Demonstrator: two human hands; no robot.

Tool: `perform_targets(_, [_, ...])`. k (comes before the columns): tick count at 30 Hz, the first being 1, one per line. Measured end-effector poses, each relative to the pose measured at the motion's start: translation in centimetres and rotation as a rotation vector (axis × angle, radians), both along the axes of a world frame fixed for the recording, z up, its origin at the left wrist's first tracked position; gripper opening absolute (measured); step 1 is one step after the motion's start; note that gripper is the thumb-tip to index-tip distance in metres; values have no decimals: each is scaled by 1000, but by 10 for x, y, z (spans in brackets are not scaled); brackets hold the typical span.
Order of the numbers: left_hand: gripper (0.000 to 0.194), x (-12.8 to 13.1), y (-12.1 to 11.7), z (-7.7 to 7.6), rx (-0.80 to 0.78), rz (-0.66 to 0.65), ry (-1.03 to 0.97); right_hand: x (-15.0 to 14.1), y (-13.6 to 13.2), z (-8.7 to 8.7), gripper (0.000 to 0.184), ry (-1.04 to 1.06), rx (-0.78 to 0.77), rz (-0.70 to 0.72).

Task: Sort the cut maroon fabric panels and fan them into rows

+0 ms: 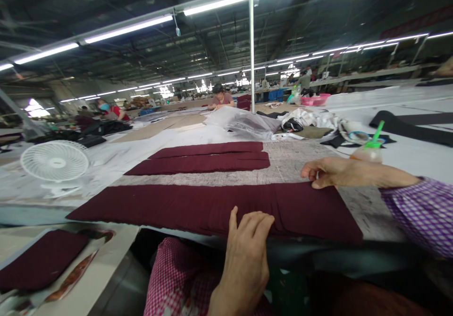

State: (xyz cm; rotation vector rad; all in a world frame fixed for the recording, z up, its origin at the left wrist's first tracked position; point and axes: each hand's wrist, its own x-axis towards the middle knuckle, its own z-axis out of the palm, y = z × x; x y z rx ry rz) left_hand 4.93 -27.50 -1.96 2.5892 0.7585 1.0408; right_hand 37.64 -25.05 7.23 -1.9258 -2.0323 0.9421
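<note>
A long stack of dark maroon cloth pieces (184,205) lies along the near edge of the table, slightly creased right of its middle. My left hand (247,245) reaches up from below, its bent fingers spread and resting on the near side of this stack. At the stack's far edge, toward the right end, is my right hand (327,172). Its fingers curl loosely, with a gap between them and the thumb, whose tip touches the cloth's edge. Just beyond lie two narrower maroon strips (212,158), side by side.
A white fan (54,162) stands at left. Another maroon piece (42,259) lies on a lower surface at front left. A cup with a green straw (368,153) is behind my right wrist. Clear plastic (244,122) and a pole (252,46) stand farther back; people work beyond.
</note>
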Motion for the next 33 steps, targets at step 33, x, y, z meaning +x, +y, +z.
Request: perform_targets(33, [43, 4, 2, 2, 95, 17, 92, 8, 5, -7, 27, -40, 91, 165])
